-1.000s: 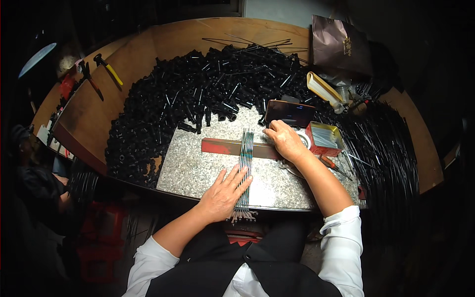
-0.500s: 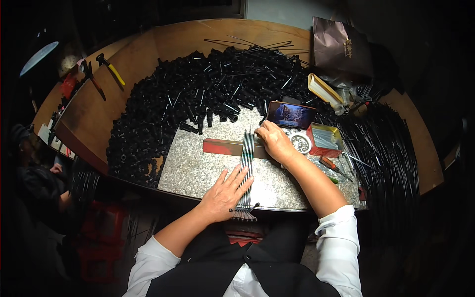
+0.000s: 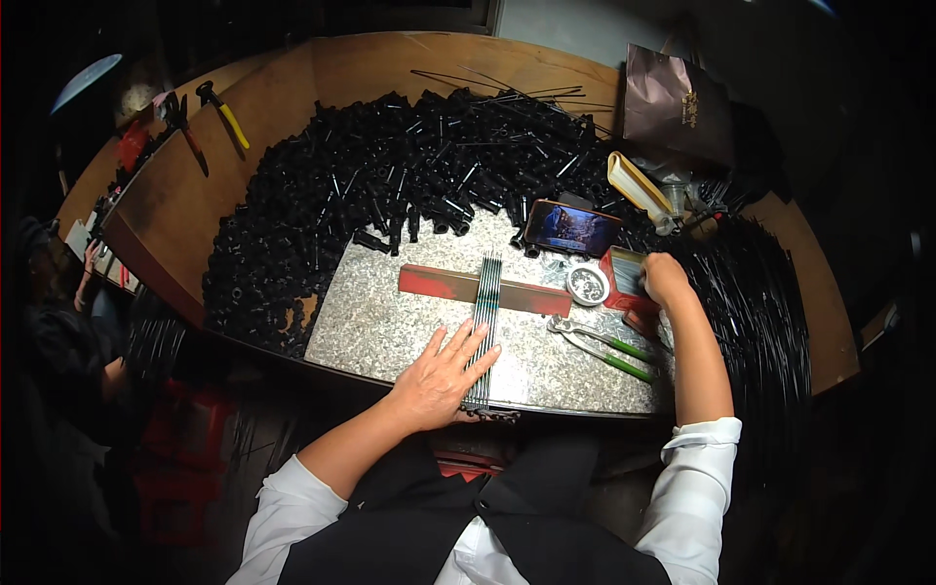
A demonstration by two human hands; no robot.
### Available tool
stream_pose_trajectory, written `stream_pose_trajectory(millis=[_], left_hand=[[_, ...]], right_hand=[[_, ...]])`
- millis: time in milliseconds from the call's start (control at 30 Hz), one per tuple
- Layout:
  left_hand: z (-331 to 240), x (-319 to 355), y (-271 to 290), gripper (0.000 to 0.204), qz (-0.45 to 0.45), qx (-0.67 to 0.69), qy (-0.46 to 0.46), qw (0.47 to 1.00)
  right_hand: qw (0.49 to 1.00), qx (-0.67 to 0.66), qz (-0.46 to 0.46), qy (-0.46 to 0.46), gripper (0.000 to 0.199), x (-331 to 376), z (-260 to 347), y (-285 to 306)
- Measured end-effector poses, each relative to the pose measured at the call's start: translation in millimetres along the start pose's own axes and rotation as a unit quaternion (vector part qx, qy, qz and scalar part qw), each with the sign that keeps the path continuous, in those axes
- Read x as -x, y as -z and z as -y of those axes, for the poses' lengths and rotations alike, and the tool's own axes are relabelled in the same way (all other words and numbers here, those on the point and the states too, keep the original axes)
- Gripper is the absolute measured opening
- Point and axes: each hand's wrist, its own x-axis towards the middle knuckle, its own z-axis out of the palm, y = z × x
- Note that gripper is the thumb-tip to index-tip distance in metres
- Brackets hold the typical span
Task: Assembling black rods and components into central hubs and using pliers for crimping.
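My left hand (image 3: 444, 380) lies flat with fingers spread on a row of thin metal rods (image 3: 489, 292). The rods sit side by side across a worn red bar (image 3: 429, 281), and their dark knobbed ends (image 3: 492, 415) reach the table's front edge. On the right, my right hand (image 3: 668, 281) is closed at a red box (image 3: 624, 297) that holds thin pale strips. Its fingertips are hidden, so what it pinches cannot be made out. Beside the box stands a round white dish (image 3: 588, 285) with small shiny bits. Green-handled pincers (image 3: 609, 349) lie nearby on the speckled tabletop (image 3: 370, 322).
A big heap of black plastic parts (image 3: 390, 166) covers the back and left. Behind the dish leans a phone (image 3: 573, 228). Long black rods (image 3: 756, 312) hang over the right side. A wooden rim (image 3: 458, 58) holds yellow-handled pliers (image 3: 224, 115); a bag (image 3: 678, 102) stands behind.
My right hand has left the far tips of the rods and moved right to the red box, uncovering the green-handled pincers. My left hand stays on the rods.
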Motion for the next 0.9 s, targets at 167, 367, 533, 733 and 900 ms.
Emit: stream_pose_trajectory(millis=[167,367,533,733,900], left_hand=[[1.5,0.5,-3.7,0.086,-0.01,-0.002,-0.007,1.0],[2.6,0.0,-7.6,0.087,-0.025,-0.046,-0.017,0.999],[2.4,0.0,-7.4,0.087,-0.027,-0.041,-0.014,0.999],[3.5,1.1,-10.5,0.088,-0.032,-0.051,-0.013,0.998],[1.4,-0.3,-9.0,0.089,-0.035,-0.043,-0.018,0.998]], right_hand=[[1.0,0.03,0.009,0.001,0.016,7.1,2.6,-3.3],[0.999,0.041,-0.027,-0.017,0.017,18.4,0.1,7.9],[0.97,-0.05,-0.219,0.092,0.012,23.3,28.9,22.5],[0.941,-0.143,-0.198,0.235,0.029,24.4,121.9,13.3],[0.936,-0.123,-0.187,0.271,0.029,21.4,147.2,-6.1]])
